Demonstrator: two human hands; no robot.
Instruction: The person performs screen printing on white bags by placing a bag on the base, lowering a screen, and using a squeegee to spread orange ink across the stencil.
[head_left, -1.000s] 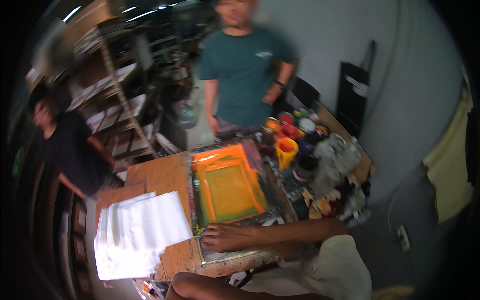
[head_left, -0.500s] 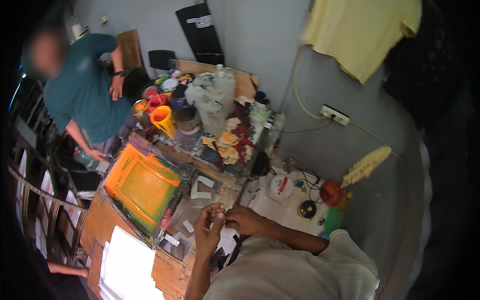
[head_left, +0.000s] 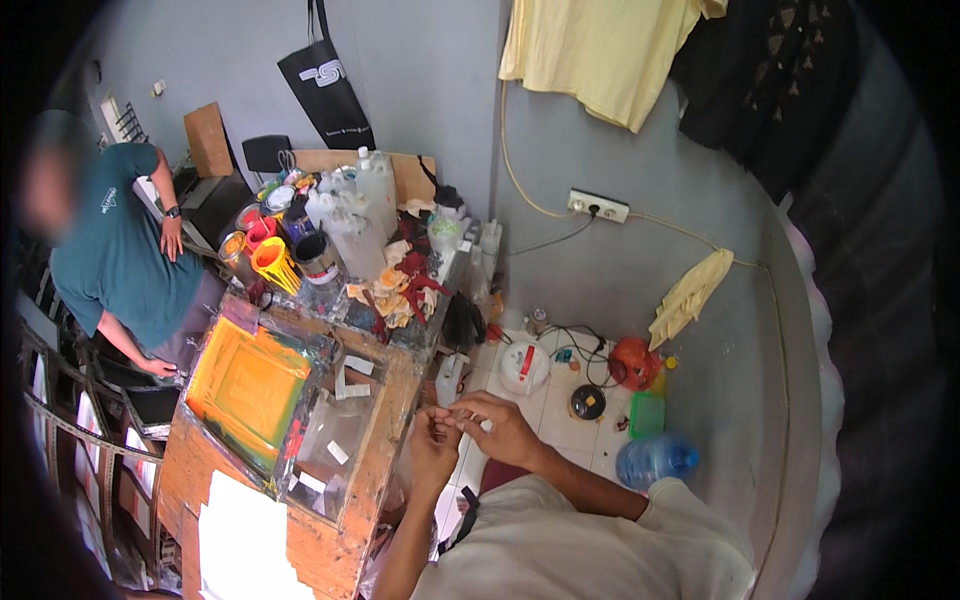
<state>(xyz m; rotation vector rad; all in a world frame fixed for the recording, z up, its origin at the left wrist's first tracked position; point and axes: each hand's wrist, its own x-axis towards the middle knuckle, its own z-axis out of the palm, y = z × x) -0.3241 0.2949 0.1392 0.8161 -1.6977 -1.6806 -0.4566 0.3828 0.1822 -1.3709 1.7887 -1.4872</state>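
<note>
- Left hand (head_left: pixel 434 450), lower centre of the frame: raised, fingers bent, fingertips meeting those of the other hand; cannot tell whether anything small is pinched between them.
- Right hand (head_left: pixel 508 432), just right of the left one: fingers pointing left, fingertips at the same meeting point; cannot tell whether it grips anything.
- Counter (head_left: pixel 330 548), left of centre to lower left: wooden, paint-stained, its right edge nearest the hands in the frame.
- Printing screen (head_left: pixel 252 382), left of centre, on the counter: rectangular, tilted in view, smeared with orange ink around and over a yellowish panel.
- Clear pane (head_left: pixel 342 424), between screen and hands: flat, see-through, several white strips (head_left: pixel 338 453) lying on it.
- White sheets (head_left: pixel 240 545), lower left: a stack, edges uneven.
- Yellow cup (head_left: pixel 273 262), upper left of centre: ink-stained, beside a dark jar (head_left: pixel 318 262).
- Clear plastic bottles (head_left: pixel 375 195), upper centre-left: grouped behind the crumpled rags (head_left: pixel 398 293).
- Person in a teal shirt (head_left: pixel 130 255), left of the frame: standing beside the counter, one hand at the waist.
- Black bag (head_left: pixel 326 88), upper left of centre: hanging against the grey wall.
- Yellow shirt (head_left: pixel 605 60), top, right of centre: hanging above a white power strip (head_left: pixel 598 206).
- White lidded container (head_left: pixel 523 367), centre: red-handled, on the tiled floor.
- Blue water bottle (head_left: pixel 650 463), lower right of centre: lying near a green container (head_left: pixel 647 414).
</note>
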